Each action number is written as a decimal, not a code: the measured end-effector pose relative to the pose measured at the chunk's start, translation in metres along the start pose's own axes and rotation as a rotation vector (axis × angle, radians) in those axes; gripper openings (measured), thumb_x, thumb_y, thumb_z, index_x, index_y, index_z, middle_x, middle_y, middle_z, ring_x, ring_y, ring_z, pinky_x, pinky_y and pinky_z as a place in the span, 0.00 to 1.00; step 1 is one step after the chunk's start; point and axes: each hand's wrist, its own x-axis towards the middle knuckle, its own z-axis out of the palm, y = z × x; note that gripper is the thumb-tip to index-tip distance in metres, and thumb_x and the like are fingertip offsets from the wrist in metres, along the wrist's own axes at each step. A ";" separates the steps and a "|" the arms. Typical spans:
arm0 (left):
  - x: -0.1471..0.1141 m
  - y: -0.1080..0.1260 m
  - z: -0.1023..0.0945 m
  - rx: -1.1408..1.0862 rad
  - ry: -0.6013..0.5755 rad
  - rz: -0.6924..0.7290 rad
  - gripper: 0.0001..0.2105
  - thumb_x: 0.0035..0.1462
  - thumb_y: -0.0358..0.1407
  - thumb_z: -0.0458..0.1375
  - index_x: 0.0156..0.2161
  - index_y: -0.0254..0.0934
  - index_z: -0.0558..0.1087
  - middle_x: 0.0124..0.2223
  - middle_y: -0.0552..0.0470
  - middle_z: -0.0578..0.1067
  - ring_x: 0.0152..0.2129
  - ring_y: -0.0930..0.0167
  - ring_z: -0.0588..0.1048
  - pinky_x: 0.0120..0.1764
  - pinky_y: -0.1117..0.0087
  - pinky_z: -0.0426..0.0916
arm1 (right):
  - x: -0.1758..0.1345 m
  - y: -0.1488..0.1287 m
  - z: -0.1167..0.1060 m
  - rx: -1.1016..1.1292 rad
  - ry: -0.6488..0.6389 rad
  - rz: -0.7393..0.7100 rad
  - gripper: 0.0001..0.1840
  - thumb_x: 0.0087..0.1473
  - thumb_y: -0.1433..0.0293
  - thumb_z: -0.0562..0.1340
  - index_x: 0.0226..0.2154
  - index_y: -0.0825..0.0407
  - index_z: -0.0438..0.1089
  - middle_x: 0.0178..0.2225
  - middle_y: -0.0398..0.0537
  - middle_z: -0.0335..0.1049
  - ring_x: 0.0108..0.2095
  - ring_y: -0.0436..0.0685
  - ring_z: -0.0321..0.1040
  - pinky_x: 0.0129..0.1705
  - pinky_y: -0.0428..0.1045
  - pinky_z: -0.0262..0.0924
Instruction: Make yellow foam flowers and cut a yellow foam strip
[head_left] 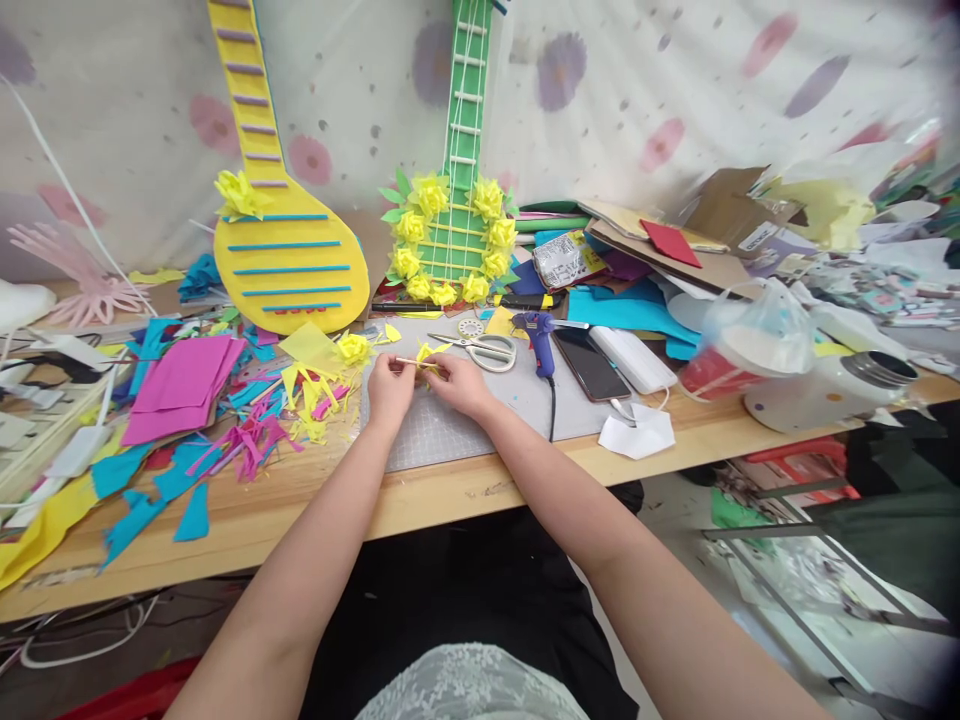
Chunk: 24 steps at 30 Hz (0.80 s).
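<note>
Both hands meet above the grey cutting mat (442, 428). My left hand (390, 388) pinches one end of a thin, pale stick (406, 361). On the right, my right hand (459, 384) has its fingers closed on a small strip of yellow paper (426, 352) against the stick; its exact shape is hard to make out. Just beyond lie scissors (491, 350) with pale handles. A yellow paper flower (354, 348) rests left of my hands, beside yellow scraps (309, 392). The blue glue gun (541, 345) lies to the right.
A yellow paper instrument (292, 262) and a green one (457, 215) ringed with yellow flowers lean at the back. Magenta sheets (180, 385) lie left. A phone (590, 364), white power bank (634, 358), bagged cup (739, 350) and open bottle (832, 390) stand or lie right.
</note>
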 end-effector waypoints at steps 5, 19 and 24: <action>0.006 -0.001 0.001 -0.054 0.026 -0.066 0.12 0.41 0.33 0.64 0.29 0.38 0.64 0.25 0.56 0.70 0.21 0.73 0.72 0.31 0.70 0.69 | 0.000 0.003 -0.001 0.063 -0.061 -0.052 0.14 0.54 0.68 0.55 0.39 0.52 0.73 0.38 0.47 0.73 0.34 0.52 0.65 0.36 0.46 0.56; -0.003 0.021 0.000 -0.546 0.138 -0.176 0.10 0.43 0.22 0.58 0.31 0.35 0.63 0.25 0.58 0.68 0.22 0.77 0.72 0.33 0.69 0.73 | -0.005 -0.012 0.001 -0.128 0.094 -0.035 0.15 0.61 0.62 0.48 0.38 0.52 0.65 0.35 0.47 0.71 0.35 0.53 0.65 0.31 0.46 0.48; -0.004 0.025 -0.003 -0.639 0.116 -0.236 0.13 0.43 0.23 0.59 0.33 0.36 0.62 0.26 0.56 0.71 0.22 0.76 0.73 0.32 0.68 0.73 | -0.003 -0.009 0.001 -0.066 0.080 0.032 0.14 0.60 0.61 0.50 0.38 0.52 0.66 0.31 0.45 0.71 0.31 0.52 0.64 0.30 0.46 0.47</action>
